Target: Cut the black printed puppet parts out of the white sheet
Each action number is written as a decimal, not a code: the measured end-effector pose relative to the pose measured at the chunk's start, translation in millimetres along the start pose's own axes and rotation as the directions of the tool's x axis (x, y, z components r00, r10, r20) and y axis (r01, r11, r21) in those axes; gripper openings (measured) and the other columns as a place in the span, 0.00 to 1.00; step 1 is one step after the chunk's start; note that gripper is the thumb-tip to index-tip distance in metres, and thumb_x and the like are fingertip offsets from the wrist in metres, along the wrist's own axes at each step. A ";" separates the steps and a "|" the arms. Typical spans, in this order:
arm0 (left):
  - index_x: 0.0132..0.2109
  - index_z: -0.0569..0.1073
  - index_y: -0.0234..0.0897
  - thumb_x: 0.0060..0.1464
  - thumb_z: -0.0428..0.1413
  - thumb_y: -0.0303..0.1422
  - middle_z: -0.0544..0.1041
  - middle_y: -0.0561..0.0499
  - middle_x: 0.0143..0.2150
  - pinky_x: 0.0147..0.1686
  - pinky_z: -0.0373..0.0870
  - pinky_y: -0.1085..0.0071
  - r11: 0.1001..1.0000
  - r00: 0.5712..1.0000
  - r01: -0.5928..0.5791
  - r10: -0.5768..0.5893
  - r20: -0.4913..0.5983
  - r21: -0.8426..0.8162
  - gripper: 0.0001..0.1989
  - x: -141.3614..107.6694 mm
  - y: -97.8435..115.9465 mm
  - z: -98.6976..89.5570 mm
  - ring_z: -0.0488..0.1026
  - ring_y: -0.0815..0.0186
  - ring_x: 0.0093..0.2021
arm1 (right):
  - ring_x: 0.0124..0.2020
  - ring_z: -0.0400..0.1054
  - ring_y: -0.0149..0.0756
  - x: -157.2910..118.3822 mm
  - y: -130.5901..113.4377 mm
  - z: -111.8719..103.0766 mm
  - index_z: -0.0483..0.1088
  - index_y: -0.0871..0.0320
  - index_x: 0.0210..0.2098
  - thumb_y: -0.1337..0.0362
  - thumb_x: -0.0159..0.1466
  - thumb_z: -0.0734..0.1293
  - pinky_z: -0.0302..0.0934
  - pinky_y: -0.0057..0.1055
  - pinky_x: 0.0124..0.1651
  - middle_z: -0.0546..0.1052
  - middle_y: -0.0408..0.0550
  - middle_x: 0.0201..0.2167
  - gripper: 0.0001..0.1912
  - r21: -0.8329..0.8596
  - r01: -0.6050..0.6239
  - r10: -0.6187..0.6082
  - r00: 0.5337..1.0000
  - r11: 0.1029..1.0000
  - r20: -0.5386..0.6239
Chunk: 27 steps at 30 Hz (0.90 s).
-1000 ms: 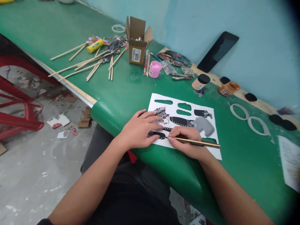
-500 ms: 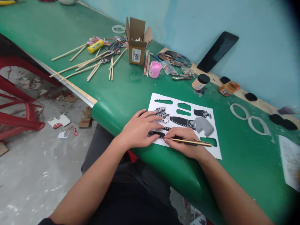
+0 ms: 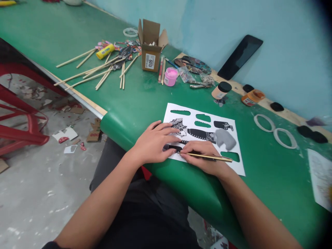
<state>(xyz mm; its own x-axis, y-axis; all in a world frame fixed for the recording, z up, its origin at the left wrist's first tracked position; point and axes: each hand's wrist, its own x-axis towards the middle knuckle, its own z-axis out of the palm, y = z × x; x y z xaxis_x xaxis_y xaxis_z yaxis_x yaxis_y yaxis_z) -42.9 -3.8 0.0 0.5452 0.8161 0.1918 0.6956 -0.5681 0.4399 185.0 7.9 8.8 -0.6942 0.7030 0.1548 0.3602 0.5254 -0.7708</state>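
A white paper sheet with black printed figures and several cut-out holes lies on the table, green showing through the holes. My left hand rests flat over its left part, fingers spread, covering some of the print. In my right hand is a slim gold pen-style craft knife, pinched near its front end. The point meets a black printed shape by the sheet's lower edge, close to my left thumb; the tip itself is too small to make out. A grey rounded piece lies on the sheet's right side.
Wooden sticks with paper figures, a glue stick and an open cardboard box stand or lie farther back. Paint jars, pliers and white rings line the wall side. A phone leans there.
The gold craft knife and my right fingers have shifted very slightly left. My left hand stays in place on the sheet.
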 end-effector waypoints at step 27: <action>0.54 0.75 0.50 0.58 0.57 0.40 0.70 0.57 0.63 0.67 0.48 0.51 1.000 1.000 0.003 -0.003 0.015 0.001 0.16 0.1 0.1 -0.5 0.58 0.57 0.67 | 0.31 0.73 0.32 2.5 -0.3 -4.6 0.74 0.58 0.30 0.71 0.63 0.68 0.65 0.28 0.36 0.79 0.45 0.29 0.05 0.005 0.062 -0.063 0.998 0.998 0.029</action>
<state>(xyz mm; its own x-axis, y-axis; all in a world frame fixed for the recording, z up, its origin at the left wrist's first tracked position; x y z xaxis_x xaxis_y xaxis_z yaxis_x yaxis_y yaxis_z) -43.0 -3.6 0.5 0.5503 0.8159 0.1775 0.6975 -0.5660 0.4395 186.1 11.7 12.2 -0.7332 0.6545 0.1846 0.3129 0.5658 -0.7629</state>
